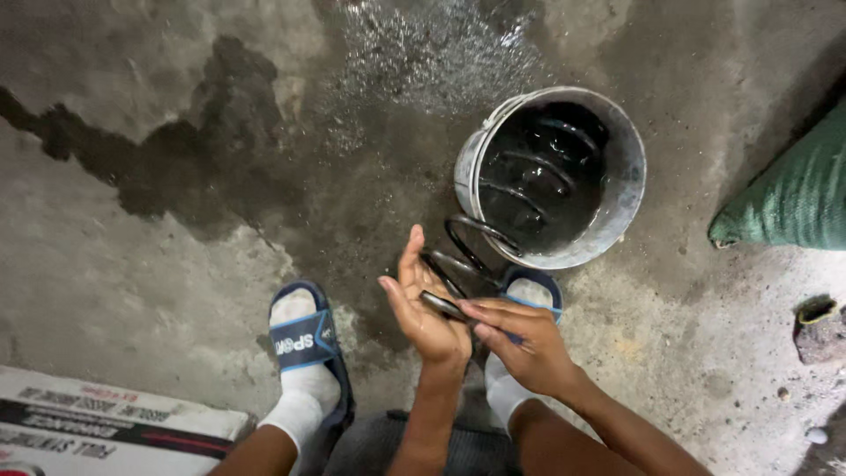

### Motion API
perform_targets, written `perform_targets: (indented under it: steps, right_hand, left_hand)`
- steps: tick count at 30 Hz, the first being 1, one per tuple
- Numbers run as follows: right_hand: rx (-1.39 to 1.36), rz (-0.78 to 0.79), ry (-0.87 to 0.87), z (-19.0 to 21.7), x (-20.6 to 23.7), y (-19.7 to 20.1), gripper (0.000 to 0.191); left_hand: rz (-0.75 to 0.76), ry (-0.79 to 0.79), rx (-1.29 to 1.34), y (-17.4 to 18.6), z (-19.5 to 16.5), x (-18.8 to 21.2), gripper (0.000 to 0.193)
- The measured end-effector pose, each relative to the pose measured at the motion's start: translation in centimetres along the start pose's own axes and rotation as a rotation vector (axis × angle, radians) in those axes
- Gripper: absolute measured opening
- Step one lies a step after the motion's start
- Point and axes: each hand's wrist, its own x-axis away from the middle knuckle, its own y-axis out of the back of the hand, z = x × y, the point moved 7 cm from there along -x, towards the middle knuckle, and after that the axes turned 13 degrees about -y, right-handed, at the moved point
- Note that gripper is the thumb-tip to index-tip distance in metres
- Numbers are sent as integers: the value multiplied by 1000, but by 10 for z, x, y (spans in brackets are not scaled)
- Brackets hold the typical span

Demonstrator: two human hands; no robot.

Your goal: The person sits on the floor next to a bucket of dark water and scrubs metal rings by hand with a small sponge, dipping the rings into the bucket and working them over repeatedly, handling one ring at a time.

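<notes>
A black coil spring (471, 249) rises out of a grey bucket (627, 181) of dark liquid and leans toward me. My left hand (421, 304) has its palm up under the spring's near end, fingers cupped around the bar. My right hand (520, 339) lies over that same end from the right, its fingers pressed on the wet bar. Both hands meet just below the bucket, above my right foot.
My feet wear blue slides with white socks (304, 353). The concrete floor has a dark wet stain (203, 167) left of the bucket. A green sack (793, 189) lies at the right edge, a printed cardboard box (97, 427) at bottom left, a small dark object (820, 326) at right.
</notes>
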Motion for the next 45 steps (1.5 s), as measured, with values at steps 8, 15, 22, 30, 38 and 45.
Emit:
perform_targets:
  steps: [8, 15, 22, 30, 38, 45]
  right_hand:
    - [-159, 111, 30, -26, 5, -5, 32]
    - [-252, 39, -129, -42, -11, -15, 33]
    - [-136, 88, 49, -14, -3, -8, 36]
    - [-105, 212, 135, 23, -18, -9, 42]
    - [-103, 198, 143, 18, -13, -7, 39]
    - [-70, 131, 115, 9, -9, -12, 39]
  left_hand:
    - [-65, -83, 12, 21, 5, -4, 71]
    - [-37, -176, -120, 15, 2, 0, 65]
    - [-108, -124, -177, 20, 10, -6, 54]
    - [-63, -50, -404, 17, 5, -13, 59]
    - [120, -164, -340, 12, 6, -20, 57]
    - [117, -55, -441, 18, 7, -23, 56]
